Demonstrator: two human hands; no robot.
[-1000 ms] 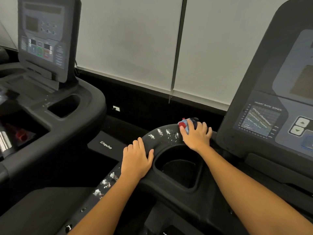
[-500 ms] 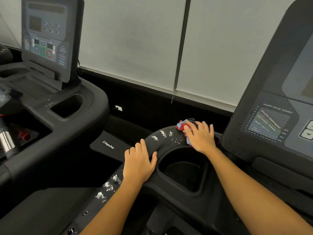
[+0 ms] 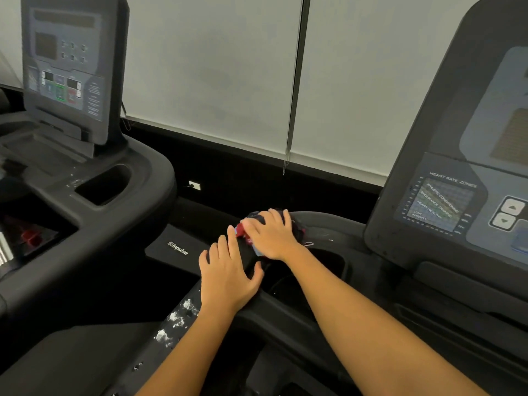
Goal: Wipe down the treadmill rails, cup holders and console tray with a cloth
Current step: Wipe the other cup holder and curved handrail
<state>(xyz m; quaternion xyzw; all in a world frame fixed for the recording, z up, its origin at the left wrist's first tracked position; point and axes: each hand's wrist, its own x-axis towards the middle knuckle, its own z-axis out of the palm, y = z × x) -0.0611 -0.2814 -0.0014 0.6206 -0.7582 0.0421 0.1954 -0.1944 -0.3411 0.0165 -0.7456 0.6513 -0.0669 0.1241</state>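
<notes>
Now my right hand (image 3: 273, 238), fingers (image 3: 257, 224) flat, has pushed the cloth (image 3: 241, 230) left, clearing the upper rail (image 3: 328, 221); left hand (image 3: 228, 278) rests relaxed.

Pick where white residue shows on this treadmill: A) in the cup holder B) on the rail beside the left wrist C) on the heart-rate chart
B: white flecks speckle the rail beside the wrist of the left hand; the right hand presses the cloth farther up.

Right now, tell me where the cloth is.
Head view, centre: the cloth lies under the right hand on the curved rail, just beyond the left hand.
</notes>
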